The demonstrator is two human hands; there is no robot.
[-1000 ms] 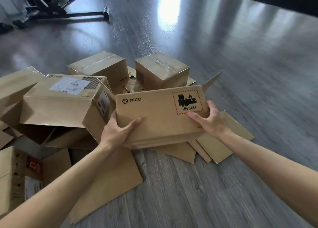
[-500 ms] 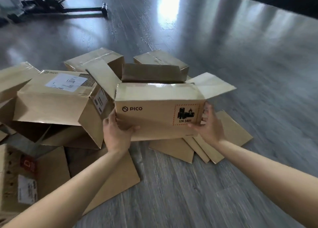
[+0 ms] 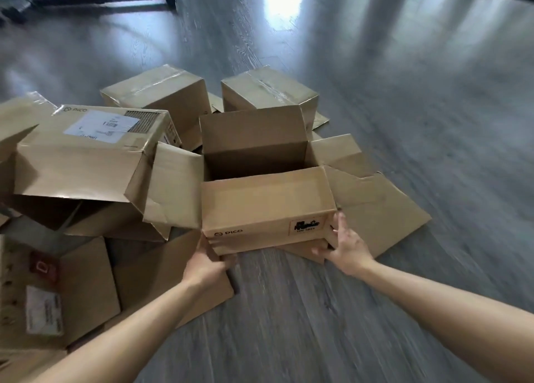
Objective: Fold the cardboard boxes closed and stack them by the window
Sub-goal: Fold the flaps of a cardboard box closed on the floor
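Hands [image 3: 206,262] [image 3: 348,251] grip matte, rectangular cardboard box [image 3: 267,209] — flaps open.

open box [image 3: 267,209] upright on floor [image 3: 433,122], both hands [image 3: 206,262] [image 3: 348,248] gripping.
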